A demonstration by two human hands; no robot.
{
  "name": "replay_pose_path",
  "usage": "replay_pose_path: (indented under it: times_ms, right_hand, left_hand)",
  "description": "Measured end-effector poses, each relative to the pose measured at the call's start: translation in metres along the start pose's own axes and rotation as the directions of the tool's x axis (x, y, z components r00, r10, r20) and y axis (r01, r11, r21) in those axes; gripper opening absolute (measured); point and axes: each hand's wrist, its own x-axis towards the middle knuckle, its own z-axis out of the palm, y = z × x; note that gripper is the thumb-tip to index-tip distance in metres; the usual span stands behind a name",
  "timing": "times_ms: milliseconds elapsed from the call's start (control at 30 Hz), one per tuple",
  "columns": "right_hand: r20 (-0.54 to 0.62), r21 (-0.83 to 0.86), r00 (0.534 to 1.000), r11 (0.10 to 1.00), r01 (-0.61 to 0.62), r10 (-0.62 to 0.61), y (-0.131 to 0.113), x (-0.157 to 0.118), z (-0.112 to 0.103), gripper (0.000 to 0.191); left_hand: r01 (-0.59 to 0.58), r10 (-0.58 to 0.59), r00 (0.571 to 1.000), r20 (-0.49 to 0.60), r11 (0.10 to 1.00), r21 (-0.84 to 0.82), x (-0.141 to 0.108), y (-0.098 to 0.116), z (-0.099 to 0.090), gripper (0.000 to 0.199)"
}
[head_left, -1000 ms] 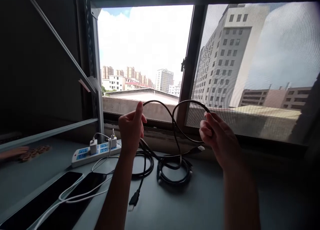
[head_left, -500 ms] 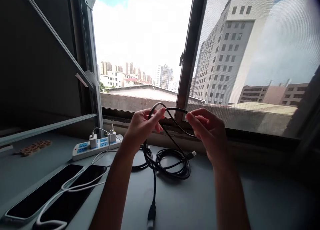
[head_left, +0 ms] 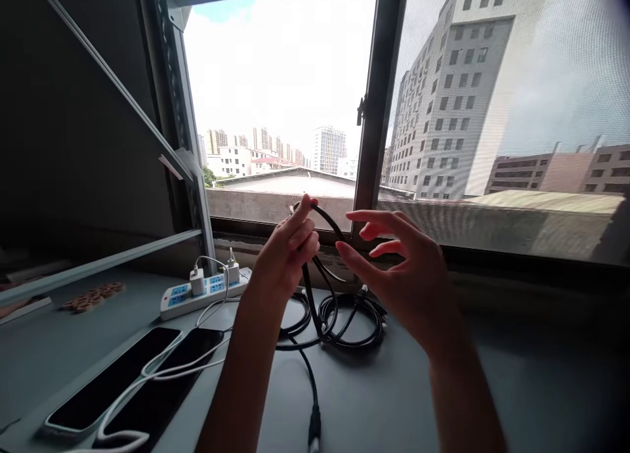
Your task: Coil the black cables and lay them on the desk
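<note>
Left hand (head_left: 284, 256) grips the black cable (head_left: 330, 219) at frame centre; right hand (head_left: 407, 276), right of centre, holds thumb and fingers spread apart

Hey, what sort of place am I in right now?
Probably a workroom or office, at a desk beside a window overlooking buildings. The power strip with chargers plugged in and the coiled black cables on the desk suggest it, though I can't say exactly which.
</note>
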Motion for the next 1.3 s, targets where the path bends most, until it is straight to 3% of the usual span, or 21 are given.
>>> replay_pose_path:
  times_ms: [67, 133, 200, 267, 367, 433, 567, 633, 700, 733, 767, 833, 1000, 1100, 1200, 1300]
  right_hand:
    - [0.004, -0.005, 1.000, 1.000, -0.012, 0.012, -0.010, -0.006, -0.007, 0.021]
    - [0.193, 0.044, 0.979, 0.996, -0.071, 0.061, -0.015, -0.014, -0.014, 0.011]
    - [0.447, 0.031, 0.888, 0.991, -0.133, 0.106, -0.015, -0.021, -0.018, 0.011]
    - [0.597, -0.078, 0.786, 0.987, -0.143, 0.161, -0.010, -0.027, -0.017, 0.013]
    - [0.724, -0.217, 0.659, 0.974, -0.063, 0.204, 0.000, -0.029, -0.005, 0.032]
    - [0.796, -0.210, 0.583, 0.978, 0.010, 0.165, 0.003, -0.028, 0.010, 0.040]
    - [0.850, -0.120, 0.523, 0.989, 0.082, 0.060, 0.002, -0.023, 0.044, 0.030]
    - [0.919, -0.013, 0.394, 0.998, 0.059, -0.011, 0.002, -0.021, 0.056, 0.020]
    - [0.970, 0.084, 0.234, 0.995, -0.048, -0.071, 0.006, -0.020, 0.064, 0.030]
    - [0.979, 0.099, 0.189, 0.987, -0.127, -0.074, 0.009, -0.020, 0.065, 0.035]
    - [0.982, 0.096, 0.176, 0.974, -0.204, -0.060, 0.012, -0.019, 0.065, 0.039]
    - [0.970, 0.089, 0.241, 0.958, -0.274, -0.022, 0.020, -0.018, 0.062, 0.044]
    - [0.778, 0.181, 0.628, 0.967, -0.182, -0.027, 0.034, -0.008, 0.042, 0.043]
    - [0.606, 0.156, 0.794, 0.970, -0.184, 0.053, 0.039, -0.001, 0.024, 0.049]
    - [0.419, 0.174, 0.901, 0.964, -0.200, 0.111, 0.046, 0.005, 0.004, 0.056]
    - [0.285, 0.327, 0.947, 0.914, -0.240, 0.147, 0.057, 0.010, -0.013, 0.058]
  left_hand:
    - [-0.002, 0.002, 1.000, 0.006, 1.000, -0.003, 0.000, 0.001, -0.001, 0.020]
    - [-0.008, 0.008, 0.999, 0.031, 1.000, -0.018, 0.000, 0.002, -0.002, 0.023]
    - [0.003, 0.001, 0.997, 0.073, 0.999, -0.051, -0.001, 0.003, -0.005, 0.026]
    - [0.023, -0.013, 0.993, 0.121, 0.997, -0.075, -0.002, 0.005, -0.008, 0.027]
    - [0.060, -0.043, 0.975, 0.217, 0.995, -0.074, -0.005, 0.010, -0.014, 0.030]
    - [0.085, -0.064, 0.966, 0.251, 0.994, -0.071, -0.007, 0.013, -0.014, 0.033]
    - [0.101, -0.095, 0.963, 0.254, 0.995, -0.013, -0.012, 0.014, -0.010, 0.034]
    - [0.098, -0.102, 0.958, 0.269, 0.995, 0.028, -0.014, 0.013, -0.008, 0.032]
    - [0.100, -0.106, 0.962, 0.250, 0.994, 0.036, -0.015, 0.013, -0.009, 0.028]
    - [0.112, -0.115, 0.965, 0.237, 0.993, 0.028, -0.015, 0.013, -0.010, 0.026]
    - [0.127, -0.128, 0.966, 0.226, 0.992, 0.019, -0.014, 0.014, -0.011, 0.024]
    - [0.160, -0.162, 0.965, 0.207, 0.987, 0.028, -0.013, 0.016, -0.013, 0.025]
    - [0.113, -0.129, 0.989, 0.073, 0.976, 0.187, -0.007, 0.017, -0.019, 0.025]
    - [0.101, -0.106, 0.994, 0.006, 0.963, 0.252, 0.000, 0.012, -0.024, 0.028]
    - [0.121, -0.114, 0.993, -0.042, 0.959, 0.257, 0.007, 0.007, -0.028, 0.028]
    - [0.128, -0.116, 0.990, -0.076, 0.975, 0.184, 0.013, 0.002, -0.029, 0.022]
